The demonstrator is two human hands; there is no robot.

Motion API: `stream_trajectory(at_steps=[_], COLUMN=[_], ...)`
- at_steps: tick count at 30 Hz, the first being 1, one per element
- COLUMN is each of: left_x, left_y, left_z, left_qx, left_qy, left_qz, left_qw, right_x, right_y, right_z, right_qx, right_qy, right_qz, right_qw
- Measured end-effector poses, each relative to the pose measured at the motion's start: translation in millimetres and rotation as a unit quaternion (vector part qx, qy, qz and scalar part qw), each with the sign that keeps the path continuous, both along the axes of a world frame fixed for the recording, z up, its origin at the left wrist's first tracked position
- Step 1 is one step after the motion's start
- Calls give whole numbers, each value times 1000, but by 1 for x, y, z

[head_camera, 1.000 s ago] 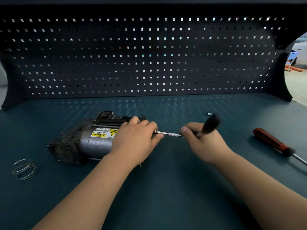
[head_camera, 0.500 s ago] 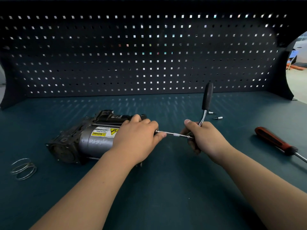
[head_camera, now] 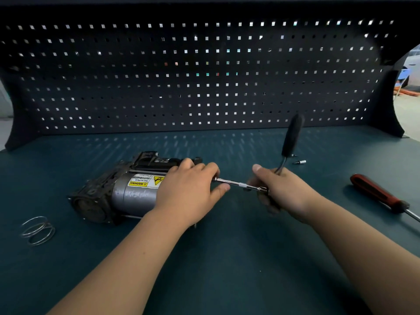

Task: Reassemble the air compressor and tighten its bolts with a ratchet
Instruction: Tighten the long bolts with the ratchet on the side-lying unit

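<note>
Air compressor (head_camera: 127, 189) lies on its side, left of centre on your bench (head_camera: 227, 258), yellow warning label up. Your left hand (head_camera: 188, 192) cups its right end, fingers curled over casing, thumb beside extension bar (head_camera: 241, 184). Bar runs level from compressor to ratchet (head_camera: 292, 137). Your right hand (head_camera: 284, 192) wraps ratchet head, black handle standing up (slightly blurred). 2 small metal bits (head_camera: 300, 162) lie behind it. Red-handled screwdriver (head_camera: 377, 194) far right, wire coil (head_camera: 37, 230) far left.
</note>
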State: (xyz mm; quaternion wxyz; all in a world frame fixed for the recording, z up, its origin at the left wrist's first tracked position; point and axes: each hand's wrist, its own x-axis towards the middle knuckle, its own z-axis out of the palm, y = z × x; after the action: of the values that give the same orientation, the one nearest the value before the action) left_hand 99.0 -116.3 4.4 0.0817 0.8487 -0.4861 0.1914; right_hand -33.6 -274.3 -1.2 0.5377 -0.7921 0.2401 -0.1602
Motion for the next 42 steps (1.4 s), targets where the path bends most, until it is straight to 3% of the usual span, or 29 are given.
stream_trajectory(at_steps=[1, 3, 8, 10, 11, 12, 14, 15, 16, 20, 21, 23, 25, 26, 28, 30, 33, 36, 38, 40, 41, 42], left_x=[0, 1, 2, 7, 11, 15, 24, 26, 27, 23, 23, 19, 10, 5, -2, -3, 0, -1, -1, 0, 0, 0], left_y=[0, 0, 3, 8, 12, 17, 27, 31, 34, 33, 32, 29, 24, 21, 15, 11, 7, 3, 2, 3, 3, 3], left_z=[0, -2, 0, 7, 11, 15, 18, 17, 16, 10, 10, 9, 7, 4, 0, -1, -1, -1, -1, -2, -2, -3], left_qx=[-8, -24, -78, -87, -85, -72, -30, -18, -17, -31, -28, -26, -20, -8, 15, 19, 14, 12, 18, 17, 15, 14], left_qy=[2, 2, 33, 99, 135, 153, 128, 119, 125, 123, 114, 99, 76, 54, 17, 20, 24, 21, 14, 11, 9, 7], left_qz=[-2, -3, -11, -35, -44, -42, -12, 1, 7, 9, 13, 6, -19, -25, -14, 10, 31, 39, 41, 43, 43, 42], left_qw=[1000, 1000, 996, 991, 986, 985, 991, 993, 992, 992, 993, 995, 997, 998, 1000, 1000, 999, 999, 999, 999, 999, 999], right_x=[1, 2, 2, 1, -1, -4, -9, -10, -10, -5, -3, -1, 0, 0, 1, 2, 2, -2, -9, -15, -16, -16], right_y=[1, 2, 3, 2, 1, -2, -7, -7, -7, -2, 0, 5, 7, 7, 6, 7, 8, 6, 2, -1, -2, -2], right_z=[2, 3, 1, -1, -3, -4, -6, -7, -6, -1, 2, 13, 20, 22, 22, 19, 14, 9, 3, -4, -7, -8], right_qx=[73, 116, 41, -68, -170, -309, -530, -568, -565, -424, -341, -77, 158, 227, 279, 271, 199, -25, -279, -485, -529, -530], right_qy=[7, 14, -1, -21, -40, -68, -119, -134, -142, -108, -72, -13, 19, 26, 27, 18, -4, -27, -59, -94, -98, -95], right_qz=[5, 7, -11, -23, -25, -25, -5, 4, 5, -3, -2, -14, -14, -14, -15, -17, -24, -28, -31, 14, 38, 48], right_qw=[997, 993, 999, 997, 984, 948, 840, 812, 813, 899, 937, 997, 987, 973, 960, 962, 980, 999, 958, 869, 842, 841])
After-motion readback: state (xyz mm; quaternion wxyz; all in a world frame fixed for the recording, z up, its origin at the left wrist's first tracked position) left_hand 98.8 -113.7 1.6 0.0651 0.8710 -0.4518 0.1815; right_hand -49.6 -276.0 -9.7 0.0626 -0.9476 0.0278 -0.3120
